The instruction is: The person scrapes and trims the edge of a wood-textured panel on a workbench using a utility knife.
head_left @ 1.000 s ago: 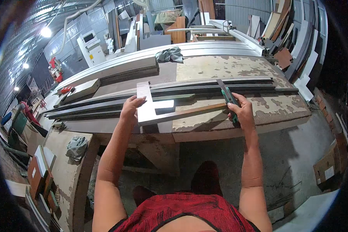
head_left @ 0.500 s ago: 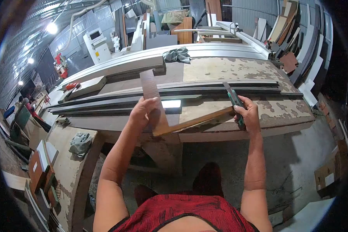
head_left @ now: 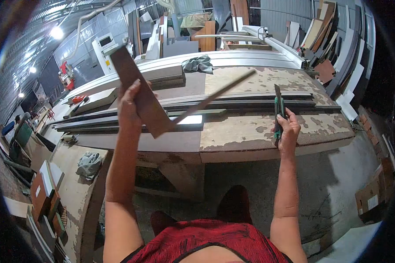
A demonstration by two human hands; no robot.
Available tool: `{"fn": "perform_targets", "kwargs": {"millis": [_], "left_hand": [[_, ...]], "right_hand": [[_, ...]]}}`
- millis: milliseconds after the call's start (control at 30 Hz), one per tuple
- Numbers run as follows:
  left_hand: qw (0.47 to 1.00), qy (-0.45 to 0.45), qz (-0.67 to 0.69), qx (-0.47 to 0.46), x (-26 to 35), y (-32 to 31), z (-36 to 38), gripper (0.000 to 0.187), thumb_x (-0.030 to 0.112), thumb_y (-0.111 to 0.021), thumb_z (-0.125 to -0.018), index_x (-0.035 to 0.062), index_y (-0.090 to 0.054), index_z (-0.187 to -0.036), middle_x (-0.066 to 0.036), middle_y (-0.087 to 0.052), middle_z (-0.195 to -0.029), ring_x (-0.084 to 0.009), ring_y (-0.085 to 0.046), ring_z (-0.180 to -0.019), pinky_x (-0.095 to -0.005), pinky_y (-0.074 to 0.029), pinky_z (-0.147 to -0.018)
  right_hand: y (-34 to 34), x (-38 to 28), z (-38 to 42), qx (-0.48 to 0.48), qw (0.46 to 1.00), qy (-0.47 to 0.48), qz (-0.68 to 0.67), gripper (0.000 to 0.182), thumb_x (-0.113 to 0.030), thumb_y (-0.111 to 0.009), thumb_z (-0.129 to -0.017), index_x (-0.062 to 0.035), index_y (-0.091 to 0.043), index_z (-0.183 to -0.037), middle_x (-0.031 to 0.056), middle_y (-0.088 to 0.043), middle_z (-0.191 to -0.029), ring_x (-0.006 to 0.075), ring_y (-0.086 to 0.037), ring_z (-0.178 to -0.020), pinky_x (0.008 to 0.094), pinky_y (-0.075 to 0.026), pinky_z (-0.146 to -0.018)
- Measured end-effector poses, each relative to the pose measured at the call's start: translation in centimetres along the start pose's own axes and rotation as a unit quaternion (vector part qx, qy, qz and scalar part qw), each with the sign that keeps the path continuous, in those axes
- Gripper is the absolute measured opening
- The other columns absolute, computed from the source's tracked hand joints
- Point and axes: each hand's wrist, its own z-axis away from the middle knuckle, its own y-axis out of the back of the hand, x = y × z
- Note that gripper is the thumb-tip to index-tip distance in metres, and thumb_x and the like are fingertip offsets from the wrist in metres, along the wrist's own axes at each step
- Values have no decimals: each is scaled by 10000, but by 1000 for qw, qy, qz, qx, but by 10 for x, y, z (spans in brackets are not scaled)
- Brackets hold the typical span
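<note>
Raised over the left part of the workbench (head_left: 162, 146), my left hand (head_left: 130, 103) is closed around a brown L-shaped piece (head_left: 150, 101). Its broad flat arm tilts up to the left, while a narrow arm runs from the lower corner up to the right. A green and black utility knife (head_left: 278, 125) stands upright in my right hand (head_left: 289, 131), grey blade pointing up. That hand is over the bench's front right part. Long dark and light strips (head_left: 245, 105) lie across the bench behind both hands.
Grey cloths lie at the back of the bench (head_left: 198, 64) and on the lower left surface (head_left: 89, 165). A red-handled tool (head_left: 79, 99) rests at left. Board offcuts (head_left: 44, 193) stand at lower left; a cardboard box (head_left: 373, 193) is on the floor at right.
The brown piece has been raised and turned in my left hand, its narrow arm swinging up and away from my right hand. The knife has moved slightly right and become more upright.
</note>
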Motion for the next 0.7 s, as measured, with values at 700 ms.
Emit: {"fn": "perform_targets", "kwargs": {"millis": [700], "left_hand": [[490, -404, -715, -294, -77, -11, -25, 456, 38, -509, -845, 218, -527, -1264, -88, -640, -967, -231, -650, -809, -378, -509, -719]], "right_hand": [[-2, -4, 4, -64, 992, -18, 108, 399, -61, -604, -813, 59, -517, -1183, 41, -601, -754, 60, -552, -551, 199, -494, -466]]}}
